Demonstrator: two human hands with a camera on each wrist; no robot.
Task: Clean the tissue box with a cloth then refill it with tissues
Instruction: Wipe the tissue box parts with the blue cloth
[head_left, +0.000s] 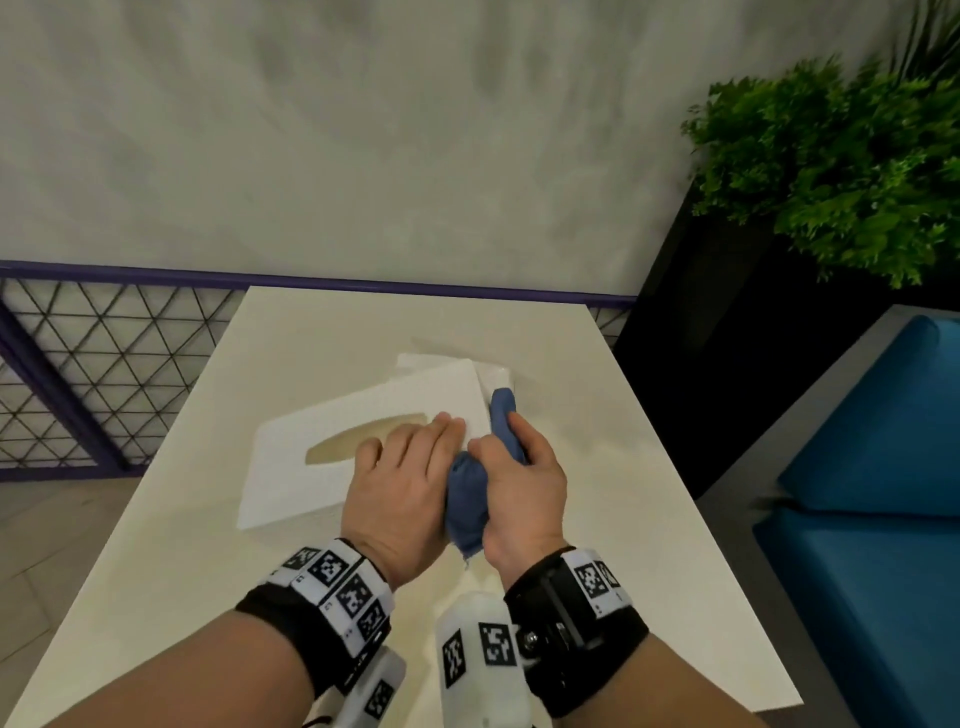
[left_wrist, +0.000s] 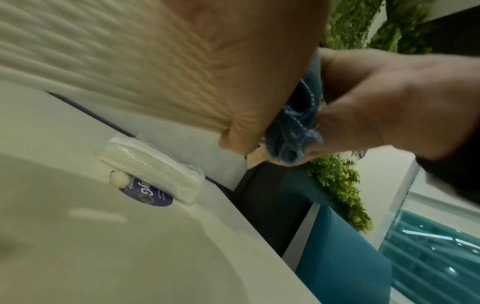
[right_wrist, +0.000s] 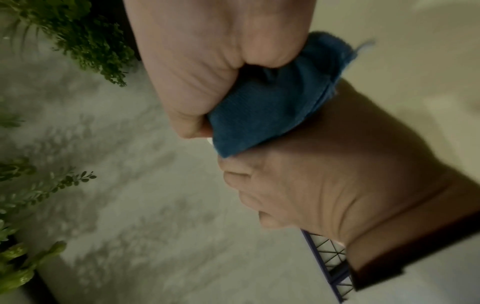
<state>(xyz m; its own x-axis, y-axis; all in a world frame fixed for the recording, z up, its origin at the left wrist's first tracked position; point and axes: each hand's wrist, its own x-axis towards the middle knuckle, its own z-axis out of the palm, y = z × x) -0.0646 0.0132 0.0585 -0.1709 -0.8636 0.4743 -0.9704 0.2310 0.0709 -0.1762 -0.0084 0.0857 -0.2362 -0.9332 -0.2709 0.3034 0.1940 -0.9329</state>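
Note:
A white textured tissue box (head_left: 332, 415) with an oval slot lies at an angle on the white table (head_left: 634, 493). My left hand (head_left: 415, 447) holds its right end, fingers on top and the thumb (left_wrist: 233, 135) at its edge. My right hand (head_left: 524, 467) grips a bunched blue cloth (head_left: 467, 493) against the box's right end, just beside the left hand. In the right wrist view the cloth (right_wrist: 265, 107) bulges from my fist (right_wrist: 221, 72). A wrapped pack of white tissues (left_wrist: 155, 168) lies on the table behind the box, partly hidden in the head view (head_left: 496, 371).
A purple-labelled item (left_wrist: 148, 195) lies against the tissue pack. A green plant (head_left: 831, 171) in a black planter stands at the back right. A blue cushioned seat (head_left: 872, 441) is to the table's right, and a mesh railing (head_left: 104, 364) to its left.

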